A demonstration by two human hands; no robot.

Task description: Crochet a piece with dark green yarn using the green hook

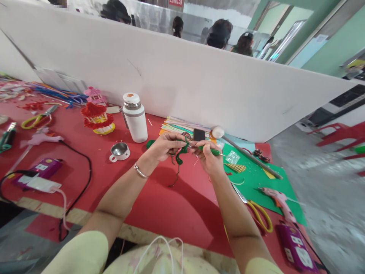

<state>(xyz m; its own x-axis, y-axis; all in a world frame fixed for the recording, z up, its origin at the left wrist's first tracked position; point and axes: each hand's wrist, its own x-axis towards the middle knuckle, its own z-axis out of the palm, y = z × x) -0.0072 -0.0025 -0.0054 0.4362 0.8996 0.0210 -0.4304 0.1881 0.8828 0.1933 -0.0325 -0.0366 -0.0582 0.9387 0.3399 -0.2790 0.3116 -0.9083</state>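
Hands meet above the red bench: left hand pinches a wavy green fuzzy pipe cleaner; right hand grips a green-handled tool.

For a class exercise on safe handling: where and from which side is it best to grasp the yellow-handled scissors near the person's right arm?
Probably grip the yellow handle loops of the scissors from the near side: they point toward the person, while the blades aim away, partly hidden by the right forearm.

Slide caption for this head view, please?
Both hands, left hand and right hand, twist a green pipe cleaner above the red table.
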